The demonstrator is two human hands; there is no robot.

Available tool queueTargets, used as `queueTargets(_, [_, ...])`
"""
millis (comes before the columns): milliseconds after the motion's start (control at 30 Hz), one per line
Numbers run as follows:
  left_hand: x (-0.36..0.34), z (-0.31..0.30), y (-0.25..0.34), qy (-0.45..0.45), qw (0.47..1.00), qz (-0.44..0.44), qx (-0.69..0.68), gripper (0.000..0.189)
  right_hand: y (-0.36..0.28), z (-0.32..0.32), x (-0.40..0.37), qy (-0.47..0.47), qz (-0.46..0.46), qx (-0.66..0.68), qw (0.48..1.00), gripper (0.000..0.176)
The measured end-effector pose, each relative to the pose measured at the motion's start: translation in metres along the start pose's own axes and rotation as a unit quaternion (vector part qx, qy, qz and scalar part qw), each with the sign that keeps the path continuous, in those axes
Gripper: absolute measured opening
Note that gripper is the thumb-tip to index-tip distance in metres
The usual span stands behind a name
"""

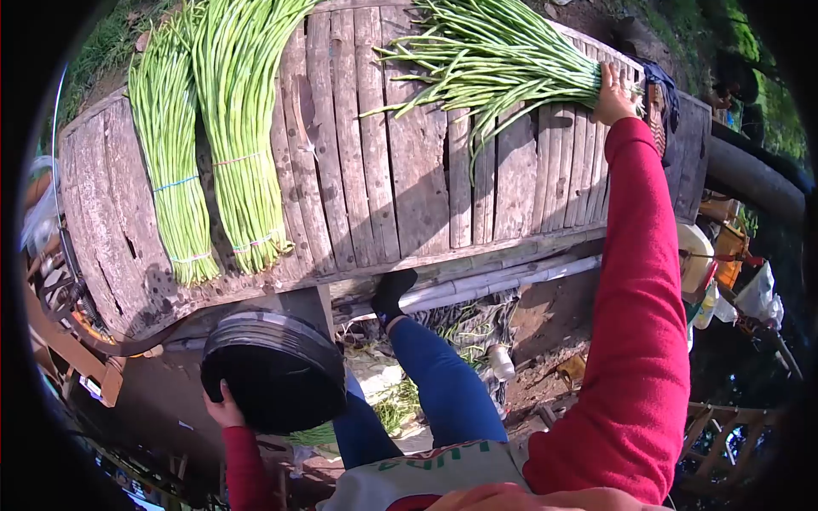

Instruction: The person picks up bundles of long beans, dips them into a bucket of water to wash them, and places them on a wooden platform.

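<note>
My right hand (615,95) is closed over the gathered ends of a loose bunch of long green beans (511,64) at the right end of the wooden table. The other ends of that bunch fan out to the left across the slats. Low on the left, my left hand (223,407) grips the edge of a round black object (273,375) with a banded grey side, held beside my legs below the table edge. Two bundles of long beans lie at the table's left: a thinner bundle (175,153) with blue and pink bands, and a thicker bundle (243,136) with pinkish bands.
The slatted wooden table (417,187) spans the view, its front edge before my knees. Dark cloth (663,94) lies at its right end. On the ground below are a clear jar (501,362) and scattered beans (396,407). Plastic containers (697,264) hang or stand at right.
</note>
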State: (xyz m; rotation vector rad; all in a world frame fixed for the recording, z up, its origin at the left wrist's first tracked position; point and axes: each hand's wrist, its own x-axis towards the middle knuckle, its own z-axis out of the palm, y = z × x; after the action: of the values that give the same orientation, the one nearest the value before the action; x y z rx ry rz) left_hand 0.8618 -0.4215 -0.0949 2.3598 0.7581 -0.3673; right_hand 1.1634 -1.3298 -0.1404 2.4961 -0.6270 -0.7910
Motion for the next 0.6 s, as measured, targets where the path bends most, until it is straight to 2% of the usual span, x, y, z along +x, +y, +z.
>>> queueTargets(33, [-0.001,0.001,0.007,0.002,1.000,0.004,-0.007,0.041,-0.001,0.012,0.009,0.070,-0.009,0.058,0.996,0.113])
queueTargets(67, [0.000,0.003,0.008,-0.004,1.000,0.001,0.003,0.041,0.005,0.019,0.017,0.085,-0.024,0.000,0.996,0.111])
queueTargets(133, [0.000,-0.001,0.007,0.014,0.999,0.028,0.035,0.044,0.020,0.036,0.026,0.170,-0.099,0.050,0.979,0.109])
queueTargets(167, [0.000,0.001,0.005,0.015,0.999,0.025,0.033,0.044,0.027,0.044,0.035,0.183,-0.128,0.122,0.967,0.108])
queueTargets(200, [0.000,0.000,0.004,0.011,0.999,0.020,0.040,0.044,0.028,0.035,0.032,0.148,-0.132,0.136,0.971,0.111])
queueTargets(267, [0.000,-0.002,0.002,0.020,0.998,0.016,0.049,0.045,0.006,-0.005,0.006,0.106,-0.078,0.017,0.991,0.113])
queueTargets(300, [0.000,-0.001,-0.002,0.017,0.999,0.012,0.032,0.045,0.000,-0.017,-0.005,0.109,-0.085,-0.027,0.990,0.109])
queueTargets(333, [0.001,0.000,-0.001,0.016,1.000,0.007,0.014,0.044,-0.008,-0.035,-0.019,0.066,-0.084,-0.029,0.994,0.095])
queueTargets(400, [-0.002,0.002,0.006,0.035,0.999,0.032,0.015,0.040,-0.012,-0.043,-0.036,0.035,-0.093,0.000,0.995,0.082])
queueTargets(467, [-0.002,0.006,0.018,0.024,0.998,0.058,0.016,0.037,-0.004,-0.005,-0.041,0.168,-0.146,0.038,0.974,0.079])
queueTargets(533, [0.001,0.006,0.011,0.020,0.997,0.068,0.012,0.036,-0.018,0.008,-0.065,0.034,-0.041,0.166,0.985,0.080])
queueTargets(600, [0.002,0.009,0.000,0.043,0.998,0.046,0.012,0.037,-0.027,0.019,-0.103,0.061,-0.068,0.226,0.970,0.085])
